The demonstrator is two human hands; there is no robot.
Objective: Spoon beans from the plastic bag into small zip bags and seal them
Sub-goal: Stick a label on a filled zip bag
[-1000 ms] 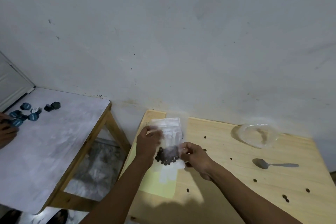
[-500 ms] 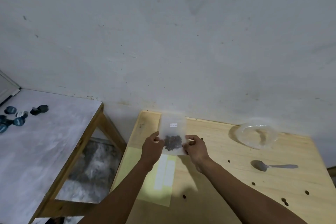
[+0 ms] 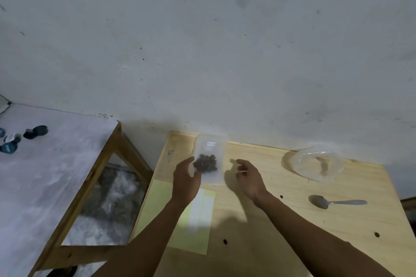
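Observation:
A small clear zip bag [image 3: 210, 157] with a cluster of dark beans [image 3: 206, 163] in it lies flat near the back left corner of the wooden table [image 3: 292, 231]. My left hand [image 3: 185, 179] grips the bag's lower left edge, thumb beside the beans. My right hand [image 3: 248, 177] hovers just right of the bag, fingers apart, off the plastic. The big clear plastic bag [image 3: 318, 164] lies crumpled at the back right, looking almost empty. A metal spoon [image 3: 336, 202] rests in front of it.
A pale yellow sheet [image 3: 157, 207] with white strips [image 3: 201, 209] lies under my left forearm. Loose beans [image 3: 225, 241] dot the wooden table. To the left stands a grey-topped table [image 3: 45, 186] with several dark round caps [image 3: 36, 131]. A wall runs close behind.
The bag went from held up between both hands to lying flat on the table. My right hand has let go and pulled away to the right.

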